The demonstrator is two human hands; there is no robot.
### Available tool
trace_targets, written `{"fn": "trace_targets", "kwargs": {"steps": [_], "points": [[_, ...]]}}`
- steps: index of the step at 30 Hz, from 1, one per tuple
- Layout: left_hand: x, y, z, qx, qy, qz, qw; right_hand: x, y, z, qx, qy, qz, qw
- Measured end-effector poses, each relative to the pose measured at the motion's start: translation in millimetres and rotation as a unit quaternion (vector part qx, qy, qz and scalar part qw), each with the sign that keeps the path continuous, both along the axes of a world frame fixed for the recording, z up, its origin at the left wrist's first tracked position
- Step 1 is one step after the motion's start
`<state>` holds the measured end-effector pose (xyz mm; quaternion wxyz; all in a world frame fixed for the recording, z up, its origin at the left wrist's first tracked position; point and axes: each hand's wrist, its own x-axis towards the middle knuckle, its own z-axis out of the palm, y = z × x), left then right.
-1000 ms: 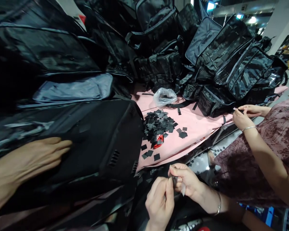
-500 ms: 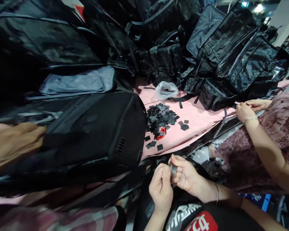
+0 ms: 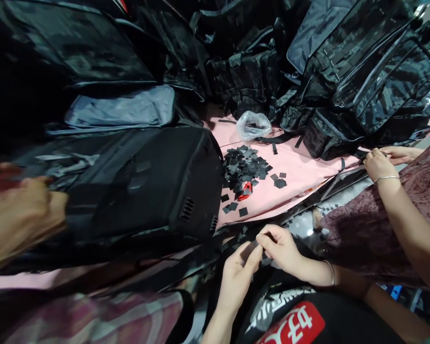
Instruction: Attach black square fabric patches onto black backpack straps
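Above my black apron (image 3: 272, 306) with its red patch, my two hands meet at the fingertips. Between thumb and fingers my left hand (image 3: 238, 270) pinches a small dark flat piece (image 3: 250, 250). The thumb and forefinger of my right hand (image 3: 283, 248), a bangle on its wrist, close at that piece's edge; the fingers partly hide it. Just beyond, a pile of small black squares (image 3: 241, 165) lies on the pink cloth (image 3: 294, 160), a red object (image 3: 245, 191) at its near edge. Several loose squares lie around.
A large black backpack (image 3: 146, 181) lies at the left, a co-worker's hand (image 3: 25, 210) on it. Camouflage bags (image 3: 247, 79) are heaped behind a clear plastic bag (image 3: 253, 125). At the right, another co-worker's hands (image 3: 381, 162) work at the table edge.
My hands have turned so their fingertips meet; the pale, see-through bit seen earlier in my right fingers no longer shows. The view has shifted slightly. The left co-worker's hand has moved.
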<state>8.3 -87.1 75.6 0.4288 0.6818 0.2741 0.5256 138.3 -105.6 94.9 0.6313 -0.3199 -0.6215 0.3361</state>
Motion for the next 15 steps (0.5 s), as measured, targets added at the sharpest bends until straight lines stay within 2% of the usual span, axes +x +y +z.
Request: {"fn": "trace_targets", "kwargs": {"steps": [2,4,7,10,12,15], "points": [[-5,1,-3.1,-0.004,0.044,-0.028,0.999,6,-2,0.7,-0.047,-0.004,0.081,0.996],[-9,0,-4.5,-0.005,0.064,-0.027,0.998,12,-4,2.9,-0.090,-0.003,0.149,0.985],[-13,-5,-2.4,-0.016,0.084,-0.036,0.996,23,-7,6.0,-0.121,-0.063,0.191,0.972],[-13,-14,3.6,-0.067,0.071,-0.112,0.989,31,-9,7.1,-0.176,-0.089,0.284,0.938],[-13,-21,9.2,-0.134,0.019,-0.198,0.971,34,-10,7.8,-0.233,-0.037,0.392,0.889],[-13,-23,18.8,-0.198,-0.057,-0.333,0.920,30,-7,11.7,-0.282,0.042,0.587,0.758]]}}
